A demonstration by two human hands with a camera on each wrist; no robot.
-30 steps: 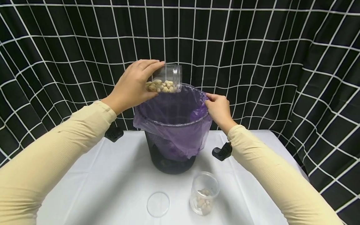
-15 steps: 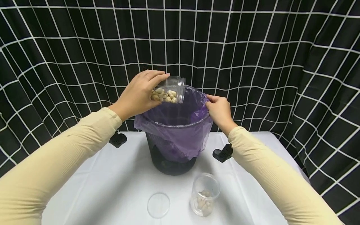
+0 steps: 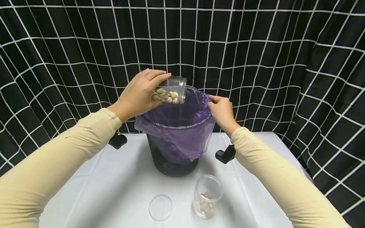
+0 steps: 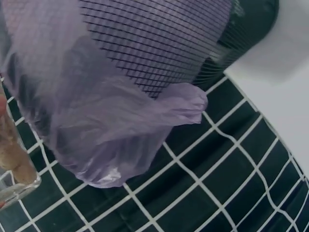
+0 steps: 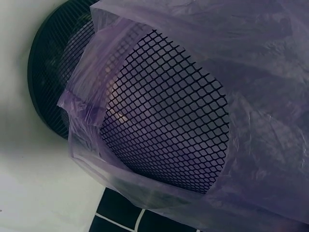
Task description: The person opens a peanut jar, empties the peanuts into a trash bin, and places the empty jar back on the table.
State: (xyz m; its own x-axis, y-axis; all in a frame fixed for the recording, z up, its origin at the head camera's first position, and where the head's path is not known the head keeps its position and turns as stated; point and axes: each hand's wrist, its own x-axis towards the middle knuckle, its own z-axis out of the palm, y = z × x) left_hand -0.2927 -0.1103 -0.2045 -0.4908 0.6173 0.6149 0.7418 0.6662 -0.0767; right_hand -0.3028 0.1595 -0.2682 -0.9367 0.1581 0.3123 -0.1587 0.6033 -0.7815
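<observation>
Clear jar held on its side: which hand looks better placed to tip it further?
Probably the left hand: it grips the clear jar, whose mouth appears to be over the bin. The right hand pinches the purple liner, so it would have to let go first.

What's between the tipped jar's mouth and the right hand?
In the head view, the purple liner inside the bin lies between jar and right hand.
</observation>
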